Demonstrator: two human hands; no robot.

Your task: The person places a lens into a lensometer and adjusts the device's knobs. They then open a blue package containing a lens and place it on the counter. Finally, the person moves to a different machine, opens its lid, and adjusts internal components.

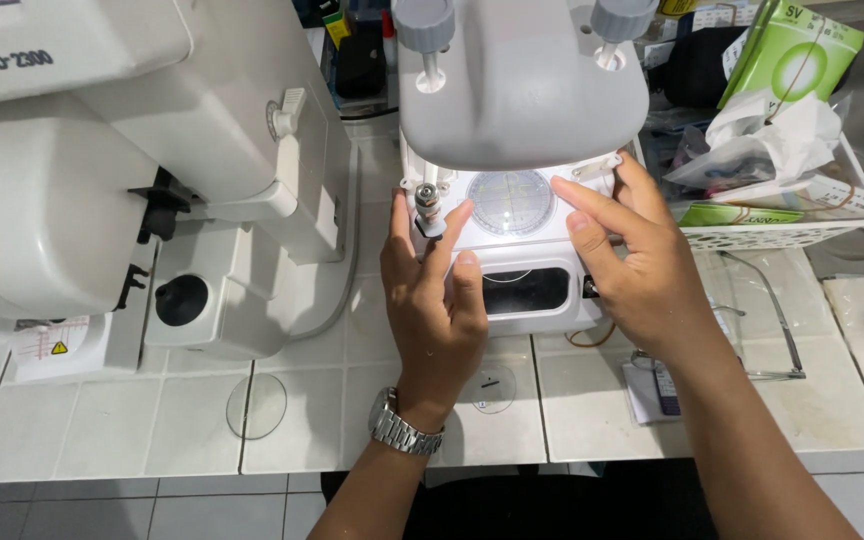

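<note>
We have both hands on the small white benchtop device (522, 250) w/ the lit round glass stage (510, 202), which sits on the white tiled counter (102, 430) under a grey overhanging head (522, 80). Left hand (434, 300): fingers loosely spread, index tip touching the small metal knob/post (428, 205) at the stage's left edge; not a closed grip, more a fingertip rest, and we cannot tell if the thumb pinches the post from behind. Right hand (632, 265): fingers extended and nearly flat, index and middle tips laid at the right rim of the stage, near a small white clamp arm (595, 168); nothing held. A lens may lie on the lit stage (too washed out by glare to be sure). Handling judgement: any lens there would be light, stiff, smooth and slippery, and prone to scratches, so take it by the edge only, thumb and fingertip on opposite sides, never on the faces. The knob looks rigid metal, fine for a two-finger twist. Two loose round clear lenses lie on the counter: one (256, 406) to the left, one (492, 388) just beside the left wrist, which wears a metal watch (402, 425). Thin-rimmed spectacles (762, 320) lie right of the right forearm; a white basket (782, 232) of papers behind; a large white machine (102, 170) at left.
</note>
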